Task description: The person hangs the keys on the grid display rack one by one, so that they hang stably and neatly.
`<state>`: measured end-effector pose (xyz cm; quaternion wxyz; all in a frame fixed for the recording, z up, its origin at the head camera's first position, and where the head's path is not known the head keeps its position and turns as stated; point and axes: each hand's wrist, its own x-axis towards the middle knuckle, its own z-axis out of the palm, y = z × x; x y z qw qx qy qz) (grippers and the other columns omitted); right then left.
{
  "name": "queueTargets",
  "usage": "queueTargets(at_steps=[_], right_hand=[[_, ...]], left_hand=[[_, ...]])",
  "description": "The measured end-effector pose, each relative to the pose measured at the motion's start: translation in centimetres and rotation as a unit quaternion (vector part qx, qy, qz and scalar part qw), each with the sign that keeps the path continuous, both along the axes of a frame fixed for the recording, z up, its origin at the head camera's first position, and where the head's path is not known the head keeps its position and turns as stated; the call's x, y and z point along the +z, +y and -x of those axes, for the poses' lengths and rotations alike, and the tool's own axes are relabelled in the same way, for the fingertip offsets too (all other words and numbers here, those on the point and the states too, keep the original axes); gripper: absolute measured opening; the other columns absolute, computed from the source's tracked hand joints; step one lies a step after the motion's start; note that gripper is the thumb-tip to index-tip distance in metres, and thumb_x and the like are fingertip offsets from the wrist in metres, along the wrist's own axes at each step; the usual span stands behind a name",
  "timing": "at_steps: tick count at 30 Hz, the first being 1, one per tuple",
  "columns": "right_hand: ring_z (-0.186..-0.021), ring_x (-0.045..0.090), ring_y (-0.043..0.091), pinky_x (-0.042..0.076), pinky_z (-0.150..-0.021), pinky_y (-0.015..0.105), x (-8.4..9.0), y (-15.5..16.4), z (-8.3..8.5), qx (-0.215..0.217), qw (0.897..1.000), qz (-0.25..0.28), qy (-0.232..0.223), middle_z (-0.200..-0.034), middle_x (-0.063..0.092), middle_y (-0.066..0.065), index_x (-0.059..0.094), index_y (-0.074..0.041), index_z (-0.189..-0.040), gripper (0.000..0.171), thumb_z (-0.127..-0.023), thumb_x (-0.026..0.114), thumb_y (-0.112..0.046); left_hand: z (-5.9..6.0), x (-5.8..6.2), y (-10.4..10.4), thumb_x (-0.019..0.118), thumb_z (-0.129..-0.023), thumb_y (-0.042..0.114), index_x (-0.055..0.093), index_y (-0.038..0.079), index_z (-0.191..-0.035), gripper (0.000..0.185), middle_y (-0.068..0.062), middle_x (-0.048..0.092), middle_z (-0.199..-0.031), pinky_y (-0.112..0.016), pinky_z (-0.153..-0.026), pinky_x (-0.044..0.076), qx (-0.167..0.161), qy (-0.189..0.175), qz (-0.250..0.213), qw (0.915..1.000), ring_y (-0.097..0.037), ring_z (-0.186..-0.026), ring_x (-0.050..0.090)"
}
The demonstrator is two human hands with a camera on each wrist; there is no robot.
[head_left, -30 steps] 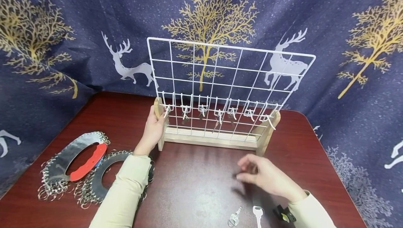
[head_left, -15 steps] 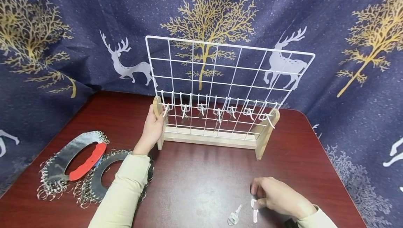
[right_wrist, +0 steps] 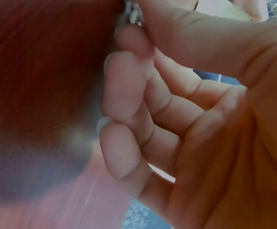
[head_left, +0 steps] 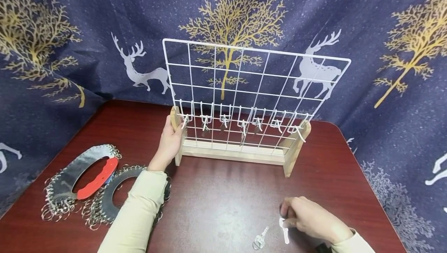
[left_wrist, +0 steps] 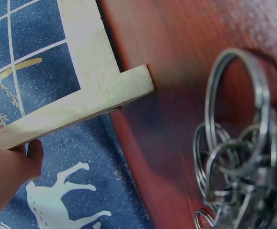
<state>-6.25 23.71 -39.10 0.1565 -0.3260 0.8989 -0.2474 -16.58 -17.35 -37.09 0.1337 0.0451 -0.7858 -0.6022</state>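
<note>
In the head view my left hand point(head_left: 167, 144) grips the left wooden post point(head_left: 175, 114) of a rack with a white wire grid point(head_left: 256, 50). Several white hooks point(head_left: 244, 123) line its lower part, and small keys appear to hang from some. In the left wrist view, my fingers wrap the post's upper end. My right hand point(head_left: 312, 218) is low at the table's right front, pinching a key point(head_left: 285, 234) between thumb and fingers. The right wrist view shows only a bit of metal point(right_wrist: 134, 14) at the fingertips. A second key point(head_left: 260, 240) lies just left of it.
At the left lie two flat dark rings fringed with metal key rings point(head_left: 56, 206). A red curved piece point(head_left: 99, 181) lies in one. Behind the brown table point(head_left: 216, 206) hangs a dark blue cloth point(head_left: 146, 16) with deer and trees.
My right hand has moved down and slightly right from near the rack's right foot and taken hold of the right-hand key on the table. My left hand stays on the post.
</note>
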Motion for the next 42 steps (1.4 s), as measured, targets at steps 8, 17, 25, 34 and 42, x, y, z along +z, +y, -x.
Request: queueTargets(at_steps=[8, 17, 25, 34, 42], right_hand=[[-0.066, 0.051, -0.005, 0.047, -0.059, 0.023, 0.5, 0.1, 0.3, 0.016, 0.997, -0.001, 0.069, -0.073, 0.058, -0.019, 0.064, -0.019, -0.080, 0.020, -0.077, 0.073, -0.001], [-0.071, 0.055, 0.003, 0.050, -0.063, 0.026, 0.6, -0.4, 0.6, 0.001, 0.977, 0.005, 0.213, -0.078, 0.056, -0.014, 0.066, -0.016, -0.085, 0.026, -0.074, 0.074, 0.005], [-0.062, 0.052, 0.016, 0.043, -0.055, 0.030, 0.6, -0.6, 1.6, 0.014, 0.921, 0.014, 0.388, -0.074, 0.048, -0.008, 0.063, -0.015, -0.078, 0.023, -0.067, 0.074, 0.002], [-0.080, 0.056, 0.003, 0.046, -0.071, 0.018, 1.8, -1.6, 1.9, -0.084, 0.933, 0.119, 0.330, -0.089, 0.059, -0.014, 0.063, -0.019, -0.092, 0.031, -0.077, 0.075, 0.005], [-0.070, 0.057, 0.009, 0.045, -0.057, 0.016, 2.8, -4.0, 2.4, -0.198, 0.917, 0.275, 0.213, -0.086, 0.066, -0.005, 0.067, -0.018, -0.096, 0.019, -0.087, 0.070, -0.002]], left_hand=[[0.2, 0.1, 0.0, 0.043, -0.101, 0.010, 0.040, 0.004, -0.131, 0.030, -0.021, 0.054, -0.127, -0.046, -0.097, 0.043, 0.001, 0.001, 0.002, 1.0000, -0.032, -0.115, 0.053], [0.1, 0.0, 0.0, 0.044, -0.102, 0.012, 0.040, 0.005, -0.131, 0.030, -0.020, 0.055, -0.127, -0.046, -0.097, 0.042, 0.004, -0.003, 0.005, 1.0000, -0.032, -0.115, 0.053], [0.0, 0.0, -0.1, 0.046, -0.101, 0.012, 0.042, 0.005, -0.129, 0.029, -0.020, 0.057, -0.122, -0.046, -0.094, 0.042, 0.012, 0.001, 0.015, 0.9998, -0.033, -0.110, 0.054], [0.1, 0.0, 0.0, 0.045, -0.101, 0.012, 0.041, 0.005, -0.130, 0.029, -0.021, 0.057, -0.124, -0.046, -0.096, 0.042, 0.010, 0.002, 0.011, 0.9999, -0.033, -0.112, 0.054], [0.1, -0.1, 0.0, 0.045, -0.101, 0.011, 0.041, 0.003, -0.129, 0.029, -0.021, 0.056, -0.123, -0.045, -0.095, 0.042, 0.007, 0.007, 0.005, 0.9999, -0.032, -0.111, 0.053]])
